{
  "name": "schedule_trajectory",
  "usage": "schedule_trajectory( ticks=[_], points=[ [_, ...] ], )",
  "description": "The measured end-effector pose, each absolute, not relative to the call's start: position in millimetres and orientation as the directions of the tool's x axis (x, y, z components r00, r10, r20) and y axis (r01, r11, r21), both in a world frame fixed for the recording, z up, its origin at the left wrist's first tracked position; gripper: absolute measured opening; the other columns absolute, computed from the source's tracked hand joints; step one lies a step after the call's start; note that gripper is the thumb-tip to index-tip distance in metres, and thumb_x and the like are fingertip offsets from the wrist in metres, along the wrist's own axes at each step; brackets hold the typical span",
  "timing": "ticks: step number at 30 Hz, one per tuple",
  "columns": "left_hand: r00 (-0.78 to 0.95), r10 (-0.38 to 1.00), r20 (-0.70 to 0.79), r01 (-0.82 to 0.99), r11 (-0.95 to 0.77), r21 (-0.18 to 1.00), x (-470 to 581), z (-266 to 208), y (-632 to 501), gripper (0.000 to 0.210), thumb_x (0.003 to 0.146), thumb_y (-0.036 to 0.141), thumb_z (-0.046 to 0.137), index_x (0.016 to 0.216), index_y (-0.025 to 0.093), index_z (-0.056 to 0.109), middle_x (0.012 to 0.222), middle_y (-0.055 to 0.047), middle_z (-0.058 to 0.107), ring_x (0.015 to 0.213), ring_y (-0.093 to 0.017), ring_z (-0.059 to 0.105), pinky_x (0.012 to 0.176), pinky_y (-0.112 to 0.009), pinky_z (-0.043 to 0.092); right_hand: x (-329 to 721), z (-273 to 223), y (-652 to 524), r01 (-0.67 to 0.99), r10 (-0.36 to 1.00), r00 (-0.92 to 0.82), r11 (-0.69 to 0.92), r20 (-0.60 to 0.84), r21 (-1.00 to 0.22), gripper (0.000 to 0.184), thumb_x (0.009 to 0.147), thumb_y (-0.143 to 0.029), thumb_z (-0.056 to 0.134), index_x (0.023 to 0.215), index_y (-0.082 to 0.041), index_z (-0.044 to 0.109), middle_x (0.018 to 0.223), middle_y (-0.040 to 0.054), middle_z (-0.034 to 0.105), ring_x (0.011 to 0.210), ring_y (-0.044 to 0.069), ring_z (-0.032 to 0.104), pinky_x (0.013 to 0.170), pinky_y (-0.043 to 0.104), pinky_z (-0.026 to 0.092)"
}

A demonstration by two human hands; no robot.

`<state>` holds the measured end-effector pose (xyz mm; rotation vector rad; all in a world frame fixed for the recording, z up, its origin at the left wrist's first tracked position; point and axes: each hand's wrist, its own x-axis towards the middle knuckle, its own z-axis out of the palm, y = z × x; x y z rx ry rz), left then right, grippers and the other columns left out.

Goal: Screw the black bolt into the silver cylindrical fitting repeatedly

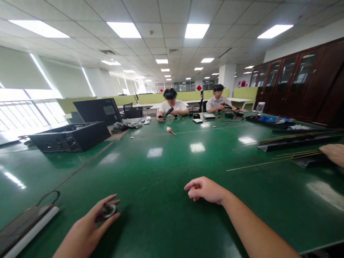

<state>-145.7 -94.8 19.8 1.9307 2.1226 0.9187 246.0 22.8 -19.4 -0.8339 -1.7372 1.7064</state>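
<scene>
Ceiling light panels [197, 31]: above the green tabletop [150, 175], blown out to flat white, they keep your view bright.
Window [24, 113]: left of the tabletop, daylight you see overexposed behind its railing [46, 116].
Tabletop glare: you get pale panel reflections scattered across its surface.
Your left hand [92, 224]: soft shadow falling on the tabletop; the small round part [110, 211] you hold is blurred.
Wooden cabinets [301, 79]: right of the tabletop, dark, stretched and slanted by your wide lens.
</scene>
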Motion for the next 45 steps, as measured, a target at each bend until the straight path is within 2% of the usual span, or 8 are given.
schedule_trajectory(
  ticks=[5,10,15,20,23,28,32,45],
  points=[
    [0.155,0.960,0.234,0.761,-0.267,0.592,-25,53,-35,0.027,0.076,0.037,0.067,0.100,0.024,0.064,0.096,-0.002,0.074,0.087,-0.024,0.070,0.080,-0.034,0.054,256,-20,31,0.002,0.852,-0.523,0.037,0.030,-0.999,0.035,0.075,-0.023,0.071,0.107,-0.013,0.068,0.074,-0.0003,0.064,0.064,0.011,0.058,0.065,0.026,0.046],
    [0.346,0.914,0.212,0.670,-0.399,0.626,44,25,7,0.022,0.073,0.022,0.068,0.096,0.022,0.070,0.089,-0.001,0.072,0.082,-0.022,0.066,0.074,-0.031,0.049,267,-28,43,0.100,0.897,-0.436,0.131,0.075,-0.986,0.041,0.066,-0.008,0.065,0.107,-0.013,0.065,0.082,0.0005,0.063,0.066,0.010,0.055,0.066,0.024,0.045],
    [0.366,0.909,0.198,0.632,-0.399,0.664,50,-3,13,0.028,0.074,0.022,0.072,0.101,0.023,0.072,0.098,-0.002,0.073,0.092,-0.023,0.065,0.082,-0.031,0.047,265,-32,40,0.271,0.889,-0.453,0.210,0.069,-0.939,0.051,0.062,-0.008,0.069,0.112,-0.017,0.063,0.088,0.0007,0.063,0.067,0.011,0.055,0.060,0.022,0.045],
    [0.375,0.905,0.200,0.588,-0.399,0.703,44,-10,12,0.039,0.074,0.017,0.072,0.112,0.024,0.066,0.103,-0.002,0.071,0.096,-0.021,0.064,0.088,-0.031,0.046,258,-21,31,0.373,0.878,-0.472,0.286,0.085,-0.883,0.037,0.067,-0.014,0.072,0.104,-0.019,0.069,0.082,-0.0001,0.065,0.069,0.013,0.056,0.066,0.024,0.045],
    [0.330,0.923,0.199,0.568,-0.362,0.739,45,-14,12,0.045,0.072,0.014,0.072,0.115,0.022,0.061,0.099,-0.001,0.070,0.092,-0.019,0.064,0.085,-0.030,0.047,256,-18,29,0.391,0.878,-0.470,0.303,0.095,-0.869,0.026,0.072,-0.016,0.070,0.098,-0.019,0.072,0.078,0.0003,0.066,0.068,0.014,0.057,0.066,0.025,0.045],
    [0.353,0.907,0.230,0.594,-0.407,0.694,46,-11,10,0.025,0.074,0.019,0.073,0.098,0.022,0.065,0.092,0.000,0.070,0.085,-0.019,0.064,0.076,-0.029,0.046,256,-18,27,0.404,0.876,-0.466,0.336,0.124,-0.851,0.027,0.076,-0.021,0.069,0.104,-0.019,0.072,0.085,0.0023,0.071,0.073,0.016,0.061,0.068,0.026,0.046],
    [0.373,0.889,0.264,0.616,-0.450,0.646,45,-9,6,0.026,0.077,0.025,0.074,0.102,0.025,0.069,0.096,-0.001,0.071,0.090,-0.020,0.064,0.080,-0.031,0.047,257,-18,27,0.392,0.855,-0.491,0.388,0.167,-0.834,0.026,0.079,-0.022,0.068,0.104,-0.020,0.074,0.094,0.0035,0.073,0.081,0.018,0.064,0.074,0.027,0.046],
    [0.353,0.890,0.287,0.651,-0.454,0.608,45,-14,3,0.030,0.080,0.027,0.072,0.110,0.026,0.067,0.107,-0.001,0.071,0.100,-0.021,0.065,0.091,-0.033,0.049,257,-20,30,0.432,0.863,-0.467,0.414,0.194,-0.802,0.016,0.076,-0.021,0.070,0.091,-0.020,0.075,0.086,0.0022,0.072,0.079,0.017,0.062,0.071,0.026,0.044]
  ],
)
